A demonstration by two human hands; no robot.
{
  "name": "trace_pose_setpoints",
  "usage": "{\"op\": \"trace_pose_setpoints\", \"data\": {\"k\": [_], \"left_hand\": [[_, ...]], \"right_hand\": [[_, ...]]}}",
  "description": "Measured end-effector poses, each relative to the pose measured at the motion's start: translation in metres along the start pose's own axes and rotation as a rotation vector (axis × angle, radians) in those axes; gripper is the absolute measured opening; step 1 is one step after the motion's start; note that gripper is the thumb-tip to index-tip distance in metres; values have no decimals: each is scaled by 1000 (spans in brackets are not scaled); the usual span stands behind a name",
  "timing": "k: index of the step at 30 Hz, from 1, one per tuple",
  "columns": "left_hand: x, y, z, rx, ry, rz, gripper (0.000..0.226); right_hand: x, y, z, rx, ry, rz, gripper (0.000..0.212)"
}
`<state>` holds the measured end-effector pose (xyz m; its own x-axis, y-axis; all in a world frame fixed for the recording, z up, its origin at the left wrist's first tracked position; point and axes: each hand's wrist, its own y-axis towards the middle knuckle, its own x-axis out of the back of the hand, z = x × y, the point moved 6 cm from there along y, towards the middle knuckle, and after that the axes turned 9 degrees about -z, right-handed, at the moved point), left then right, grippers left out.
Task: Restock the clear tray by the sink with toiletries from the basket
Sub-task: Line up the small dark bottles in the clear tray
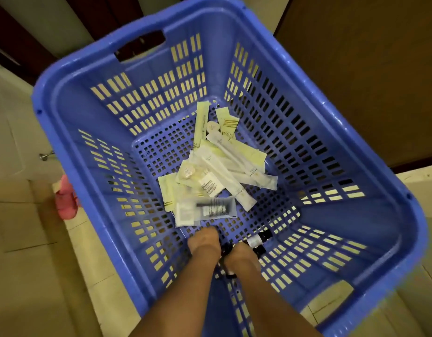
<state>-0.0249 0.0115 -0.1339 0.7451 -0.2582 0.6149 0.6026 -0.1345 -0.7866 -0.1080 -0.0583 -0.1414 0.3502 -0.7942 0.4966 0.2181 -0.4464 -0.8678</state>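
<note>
A large blue slotted basket (64,98) fills the view, seen from above. On its floor lies a loose pile of toiletries (217,171): long white and pale-yellow sachets, round wrapped soaps, and a clear pouch (210,210) holding a dark tube. Both my forearms reach down into the near end. My left hand (204,242) sits just below the clear pouch, its back toward me and its fingers hidden. My right hand (244,255) is beside it, against small dark-capped bottles (257,240). More dark items show between the two hands. The clear tray is out of view.
The basket stands on pale floor tiles (27,263). Something pink (65,200) lies on the floor at its left side. Dark wooden cabinet fronts (368,81) rise behind and to the right. A metal door stop (44,156) sits at the left.
</note>
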Motion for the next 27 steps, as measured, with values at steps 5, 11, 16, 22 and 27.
{"op": "trace_pose_setpoints", "data": {"k": [5,11,16,22,27], "left_hand": [[56,-19,4,52,-301,-72,22],[153,-84,1,4,-1174,34,20],[231,-173,-20,-155,-1682,249,6],[306,-289,-72,-483,-1854,410,14],[315,-379,-128,-719,-1684,521,6]], "right_hand": [[54,-18,3,-20,380,26,29],[171,-80,-7,189,776,37,20],[257,-166,-24,378,1209,-13,19],[326,-298,-70,647,1579,-119,42],[344,-383,-134,720,1752,-302,39]]}}
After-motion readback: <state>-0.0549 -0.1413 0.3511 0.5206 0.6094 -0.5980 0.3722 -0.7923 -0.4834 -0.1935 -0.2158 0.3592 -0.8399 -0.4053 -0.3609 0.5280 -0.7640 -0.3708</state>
